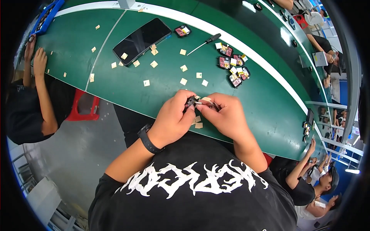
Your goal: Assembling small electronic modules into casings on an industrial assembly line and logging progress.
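Observation:
My left hand (175, 117), with a black band on its wrist, pinches a small black plastic casing (190, 102) near the table's front edge. Close against it, my right hand (227, 115) grips what look like thin metal tweezers (216, 106), partly hidden by the fingers. Their silver end reaches toward the casing. Small cream square stickers (199, 125) lie just under my hands, and several more, such as one sticker (184, 68), are scattered beyond. What is inside the casing is covered by my fingers.
On the green table (266, 104) lie a smartphone (142, 41), a black-handled screwdriver (204, 44) and a cluster of black units with reddish insides (224, 62). One similar unit (182, 30) sits beside the phone. A co-worker's hand (40, 61) rests at the far left; others work at right.

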A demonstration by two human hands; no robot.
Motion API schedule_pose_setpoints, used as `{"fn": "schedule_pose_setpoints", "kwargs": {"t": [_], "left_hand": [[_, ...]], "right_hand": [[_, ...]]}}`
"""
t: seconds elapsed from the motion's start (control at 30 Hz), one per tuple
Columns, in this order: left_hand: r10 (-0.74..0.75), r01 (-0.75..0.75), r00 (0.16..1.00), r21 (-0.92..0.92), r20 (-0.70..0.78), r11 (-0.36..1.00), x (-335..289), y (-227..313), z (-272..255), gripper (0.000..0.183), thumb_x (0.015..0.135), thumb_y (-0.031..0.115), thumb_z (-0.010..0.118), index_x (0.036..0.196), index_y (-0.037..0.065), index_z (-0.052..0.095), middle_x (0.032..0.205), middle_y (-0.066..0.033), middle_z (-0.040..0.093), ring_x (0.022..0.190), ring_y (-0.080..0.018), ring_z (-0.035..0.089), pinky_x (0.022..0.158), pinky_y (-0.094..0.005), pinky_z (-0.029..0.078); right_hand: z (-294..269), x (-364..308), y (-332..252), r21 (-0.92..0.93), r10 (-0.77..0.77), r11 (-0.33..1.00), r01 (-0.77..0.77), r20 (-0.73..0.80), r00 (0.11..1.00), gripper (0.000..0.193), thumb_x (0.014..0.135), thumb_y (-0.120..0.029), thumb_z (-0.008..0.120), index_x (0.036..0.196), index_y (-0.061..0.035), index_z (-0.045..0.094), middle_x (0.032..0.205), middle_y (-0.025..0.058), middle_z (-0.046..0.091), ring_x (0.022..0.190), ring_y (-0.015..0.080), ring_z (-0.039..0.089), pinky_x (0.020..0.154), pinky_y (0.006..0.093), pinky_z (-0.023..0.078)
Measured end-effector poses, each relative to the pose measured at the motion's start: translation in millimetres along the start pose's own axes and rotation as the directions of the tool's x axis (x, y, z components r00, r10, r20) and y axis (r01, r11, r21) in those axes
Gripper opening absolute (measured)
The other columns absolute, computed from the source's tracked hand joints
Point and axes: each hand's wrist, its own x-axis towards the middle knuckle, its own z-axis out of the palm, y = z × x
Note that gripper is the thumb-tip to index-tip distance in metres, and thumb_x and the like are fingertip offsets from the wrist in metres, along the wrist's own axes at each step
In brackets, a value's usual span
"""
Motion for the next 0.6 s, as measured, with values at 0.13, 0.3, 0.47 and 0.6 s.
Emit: {"fn": "schedule_pose_setpoints", "kwargs": {"t": [0.13,0.3,0.47,0.6], "left_hand": [[-0.050,0.050,0.999,0.004,0.000,0.999,1.7,6.2,0.6,0.025,0.095,0.002,0.055,0.119,-0.004,0.052,0.089,-0.0197,0.064,0.076,-0.0359,0.064,0.070,-0.0428,0.051],[-0.077,0.077,0.997,-0.017,0.005,0.997,1.3,4.7,0.9,0.024,0.095,0.002,0.055,0.118,-0.003,0.052,0.091,-0.0202,0.065,0.077,-0.0360,0.065,0.070,-0.0428,0.051],[-0.079,0.080,0.997,-0.074,0.009,0.994,1.7,4.6,2.1,0.022,0.096,-0.001,0.051,0.118,-0.003,0.052,0.093,-0.0212,0.067,0.080,-0.0372,0.066,0.074,-0.0434,0.052],[-0.021,0.022,1.000,-0.036,0.012,0.999,0.5,-0.8,1.1,0.025,0.098,-0.004,0.045,0.121,-0.004,0.053,0.095,-0.0126,0.069,0.079,-0.0178,0.066,0.076,-0.0322,0.054]], "right_hand": [[-2.9,-2.2,-3.1,0.008,0.054,0.999,-0.054,0.002,0.999,0.010,0.089,-0.009,0.077,0.092,0.0000,0.075,0.066,0.0027,0.065,0.060,0.0047,0.054,0.055,0.0253,0.043],[-0.6,-3.8,-3.6,0.046,0.026,0.999,-0.026,0.009,1.000,0.010,0.089,-0.009,0.077,0.092,0.0002,0.075,0.069,0.0044,0.068,0.060,0.0056,0.056,0.055,0.0265,0.045],[-0.1,-2.9,-7.5,0.048,0.005,0.999,-0.007,0.037,0.999,0.010,0.088,-0.007,0.077,0.094,0.0007,0.075,0.075,0.0079,0.070,0.061,0.0092,0.060,0.056,0.0289,0.047],[0.9,0.0,-3.6,-0.089,-0.107,0.990,0.109,0.023,0.994,0.011,0.087,-0.005,0.076,0.097,-0.0011,0.075,0.080,0.0096,0.068,0.064,0.0179,0.063,0.059,0.0318,0.049]]}}
